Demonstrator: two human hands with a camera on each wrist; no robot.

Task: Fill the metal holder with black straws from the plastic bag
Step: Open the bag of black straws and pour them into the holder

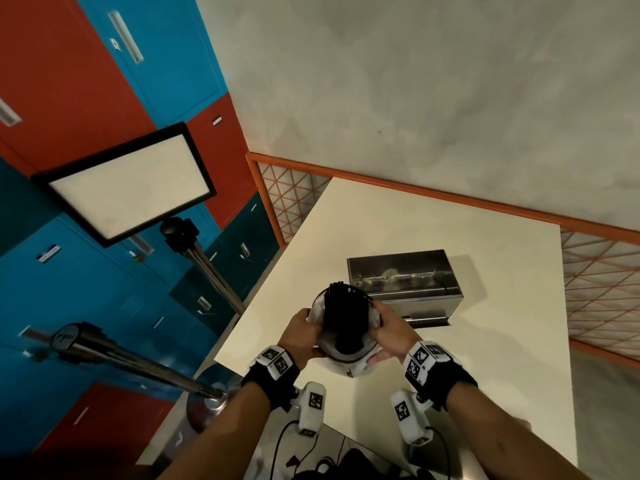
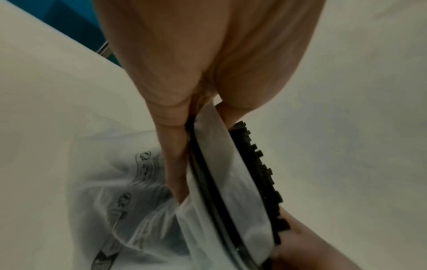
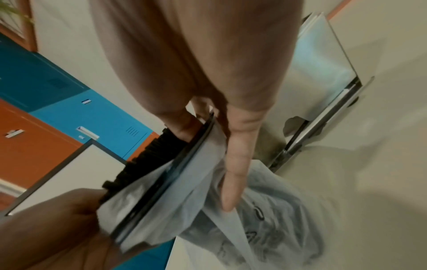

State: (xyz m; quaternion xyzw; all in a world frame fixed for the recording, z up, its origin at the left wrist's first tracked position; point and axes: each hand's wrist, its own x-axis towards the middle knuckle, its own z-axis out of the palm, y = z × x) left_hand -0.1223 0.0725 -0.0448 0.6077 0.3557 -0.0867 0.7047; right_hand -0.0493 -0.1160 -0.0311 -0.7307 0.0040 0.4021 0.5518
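Your left hand [image 1: 300, 336] and right hand [image 1: 393, 332] each pinch one side of the bag [image 1: 341, 355] mouth, straws [image 1: 346, 317] poking out; holder [image 1: 403, 284] just beyond on the table [image 1: 450, 375]; spread evenly, keep the bundle upright.

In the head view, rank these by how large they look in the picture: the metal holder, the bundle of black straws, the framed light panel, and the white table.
1. white table
2. framed light panel
3. metal holder
4. black straws, partly hidden inside the plastic bag that both hands hold

The panel sits nearer the camera, so its apparent size is unsure.
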